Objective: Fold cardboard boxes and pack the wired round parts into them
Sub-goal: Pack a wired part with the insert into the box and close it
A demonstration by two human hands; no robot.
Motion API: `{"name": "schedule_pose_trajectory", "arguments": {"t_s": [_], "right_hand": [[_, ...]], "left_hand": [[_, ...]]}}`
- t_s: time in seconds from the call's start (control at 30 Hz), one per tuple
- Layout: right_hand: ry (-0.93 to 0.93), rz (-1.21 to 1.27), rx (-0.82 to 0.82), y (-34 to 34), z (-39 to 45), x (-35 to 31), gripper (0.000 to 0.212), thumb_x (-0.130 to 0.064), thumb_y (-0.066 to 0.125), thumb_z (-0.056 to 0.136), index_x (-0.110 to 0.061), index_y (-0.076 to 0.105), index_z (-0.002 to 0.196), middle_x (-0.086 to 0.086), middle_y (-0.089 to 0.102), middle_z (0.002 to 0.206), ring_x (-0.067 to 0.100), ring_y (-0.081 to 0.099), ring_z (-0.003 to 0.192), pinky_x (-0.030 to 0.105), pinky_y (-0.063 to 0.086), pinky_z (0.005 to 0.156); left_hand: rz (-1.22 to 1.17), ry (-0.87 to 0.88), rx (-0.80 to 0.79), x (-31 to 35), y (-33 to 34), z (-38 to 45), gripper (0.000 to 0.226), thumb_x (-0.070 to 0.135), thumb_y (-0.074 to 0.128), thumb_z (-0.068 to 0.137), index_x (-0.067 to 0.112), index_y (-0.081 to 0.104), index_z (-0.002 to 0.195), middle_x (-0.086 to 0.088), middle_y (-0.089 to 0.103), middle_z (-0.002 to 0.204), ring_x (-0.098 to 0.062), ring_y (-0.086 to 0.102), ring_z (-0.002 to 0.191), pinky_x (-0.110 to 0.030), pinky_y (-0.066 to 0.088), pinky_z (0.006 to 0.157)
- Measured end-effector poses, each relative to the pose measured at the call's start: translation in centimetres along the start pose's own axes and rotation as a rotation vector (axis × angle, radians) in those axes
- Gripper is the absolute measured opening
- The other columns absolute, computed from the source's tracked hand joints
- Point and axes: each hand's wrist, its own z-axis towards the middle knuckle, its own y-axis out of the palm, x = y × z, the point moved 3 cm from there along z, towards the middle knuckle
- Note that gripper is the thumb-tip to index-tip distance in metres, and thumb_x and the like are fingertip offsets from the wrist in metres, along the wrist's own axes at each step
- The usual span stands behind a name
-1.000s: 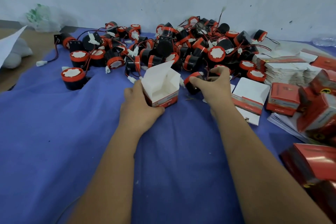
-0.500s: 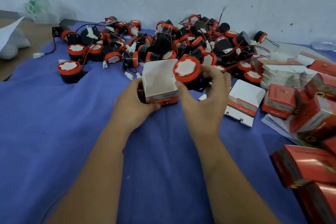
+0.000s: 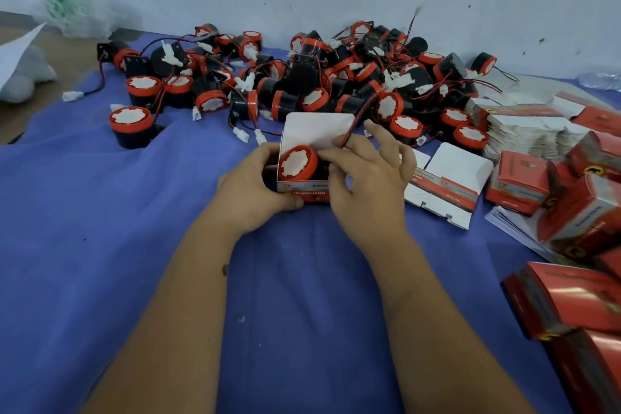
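Observation:
A small red-and-white cardboard box [image 3: 304,190] stands on the blue cloth with its white lid flap [image 3: 317,129] raised. My left hand [image 3: 250,190] grips the box from its left side. A round black part with a red rim and white face [image 3: 297,165] sits tilted in the box's opening. My right hand [image 3: 364,178] holds that part from the right, thumb and forefinger on it, and its red-black wire [image 3: 351,131] runs up over my fingers. A big pile of the same wired round parts [image 3: 302,81] lies behind the box.
Flat unfolded boxes [image 3: 450,181] lie just right of my hands, with a stack of flat blanks [image 3: 524,131] behind them. Folded red boxes [image 3: 571,212] crowd the right edge. A lone part [image 3: 129,126] stands at the left. A wall closes the back.
My right hand picked a round part from the pile, carried it over and lowered it into the open box. My left hand has kept its grip on the box throughout.

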Motion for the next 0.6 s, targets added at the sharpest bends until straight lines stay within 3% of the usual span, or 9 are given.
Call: {"name": "schedule_pose_trajectory", "arguments": {"t_s": [0.1, 0.17, 0.23, 0.37, 0.47, 0.53, 0.6], "right_hand": [[-0.019, -0.121, -0.066, -0.2, -0.1, -0.4, 0.029, -0.024, 0.049, 0.089, -0.026, 0.075, 0.102, -0.006, 0.062, 0.124, 0.029, 0.035, 0.136, 0.052, 0.017, 0.11], [-0.011, -0.149, -0.121, -0.1, -0.2, -0.7, 0.032, -0.036, 0.044, 0.089, -0.028, 0.072, 0.102, -0.012, 0.057, 0.128, 0.024, 0.028, 0.139, 0.052, 0.013, 0.112], [-0.013, -0.182, -0.162, 0.0, -0.1, -1.1, 0.04, -0.045, 0.036, 0.089, -0.031, 0.069, 0.107, -0.017, 0.052, 0.133, 0.02, 0.022, 0.142, 0.052, 0.01, 0.112], [-0.03, -0.249, -0.234, 0.2, -0.2, -1.5, 0.048, -0.048, 0.029, 0.086, -0.028, 0.068, 0.107, -0.017, 0.051, 0.133, 0.018, 0.021, 0.142, 0.053, 0.009, 0.113], [0.167, 0.191, -0.046, -0.6, -0.1, -1.3, 0.027, -0.033, 0.052, 0.083, -0.028, 0.067, 0.105, -0.016, 0.061, 0.107, 0.016, 0.036, 0.129, 0.05, 0.021, 0.109], [0.311, 0.526, 0.149, -1.3, 0.1, -0.9, 0.036, -0.018, 0.062, 0.082, -0.026, 0.056, 0.117, -0.01, 0.065, 0.091, 0.015, 0.052, 0.11, 0.047, 0.034, 0.102], [0.395, 0.706, 0.256, -1.7, 0.3, -0.8, 0.05, -0.011, 0.066, 0.086, -0.021, 0.043, 0.129, 0.002, 0.067, 0.079, 0.017, 0.062, 0.09, 0.04, 0.045, 0.094]], "left_hand": [[-0.05, 0.027, -0.066, 0.7, 0.4, -0.2, 0.082, 0.043, 0.076, 0.062, 0.035, 0.047, 0.138, 0.013, 0.063, 0.127, -0.012, 0.058, 0.121, -0.04, 0.045, 0.107], [-0.246, 0.015, -0.098, 1.3, 0.9, -0.5, 0.064, 0.052, 0.069, 0.072, 0.037, 0.054, 0.133, 0.016, 0.066, 0.124, -0.005, 0.061, 0.117, -0.031, 0.047, 0.101], [-0.334, -0.026, -0.028, 1.7, 1.4, -0.5, 0.045, 0.052, 0.063, 0.084, 0.039, 0.059, 0.126, 0.017, 0.068, 0.118, -0.004, 0.063, 0.112, -0.027, 0.049, 0.095], [-0.206, -0.067, 0.225, 2.1, 2.3, -0.2, 0.026, 0.04, 0.059, 0.094, 0.032, 0.06, 0.119, 0.011, 0.069, 0.107, -0.011, 0.065, 0.101, -0.038, 0.054, 0.09], [-0.199, -0.059, 0.268, 2.3, 2.5, 0.0, 0.025, 0.032, 0.063, 0.091, 0.029, 0.061, 0.116, 0.012, 0.067, 0.104, -0.01, 0.064, 0.098, -0.028, 0.053, 0.081], [-0.16, -0.047, 0.293, 2.3, 2.7, 0.1, 0.028, 0.029, 0.063, 0.091, 0.028, 0.06, 0.119, 0.012, 0.066, 0.104, -0.009, 0.062, 0.096, -0.025, 0.05, 0.076], [-0.159, -0.057, 0.312, 2.3, 3.0, 0.0, 0.028, 0.028, 0.062, 0.092, 0.029, 0.06, 0.12, 0.014, 0.066, 0.104, -0.007, 0.061, 0.095, -0.021, 0.048, 0.071]]}}
